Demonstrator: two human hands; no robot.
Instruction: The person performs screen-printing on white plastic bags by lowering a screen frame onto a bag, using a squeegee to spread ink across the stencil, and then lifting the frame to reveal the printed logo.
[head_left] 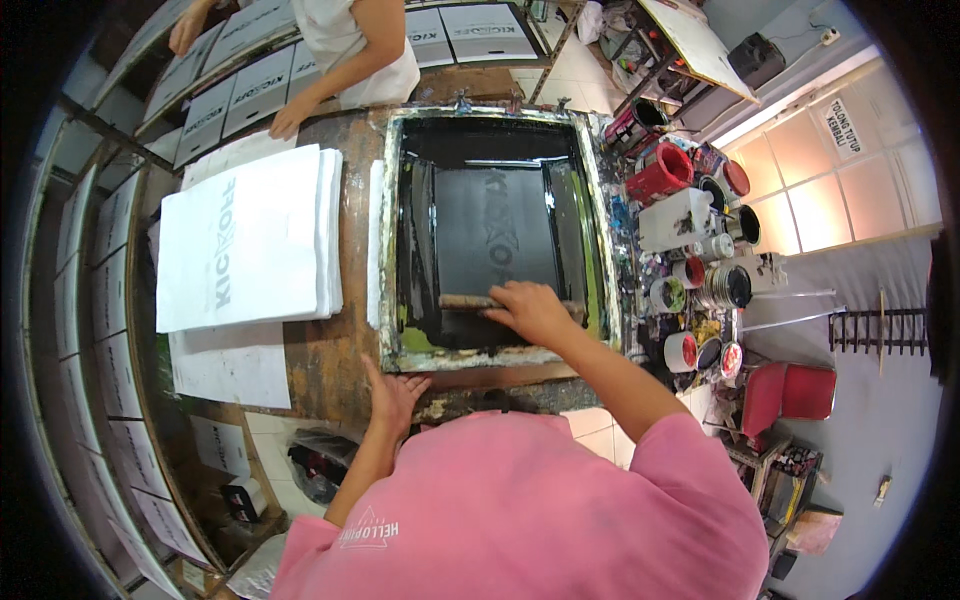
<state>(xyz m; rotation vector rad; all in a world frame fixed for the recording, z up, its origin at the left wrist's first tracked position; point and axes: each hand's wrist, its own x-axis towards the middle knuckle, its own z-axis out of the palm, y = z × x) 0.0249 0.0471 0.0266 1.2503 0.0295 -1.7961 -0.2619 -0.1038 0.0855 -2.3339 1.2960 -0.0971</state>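
My right hand (533, 312) is wrapped over the wooden handle of a squeegee (462, 302), which lies crosswise near the close end of a screen-printing frame (394, 215). Black ink (428, 325) coats the mesh around a grey middle area (462, 225), where dark lettering shows. The squeegee's blade is hidden beneath its handle. My left hand (394, 396) rests at the table's near edge, by the frame's near left corner, with its fingers spread and nothing in them. Left of the frame sits a thick stack of white printed sheets (240, 250) on the worn wooden table (335, 370).
Ink tubs and cans, among them a red bucket (660, 172) and a white jerrycan (675, 222), crowd the right side. Across the table stands another person, one hand (287, 120) near the stack. Racks of printed sheets (125, 370) line the left. A red chair (790, 392) stands at right.
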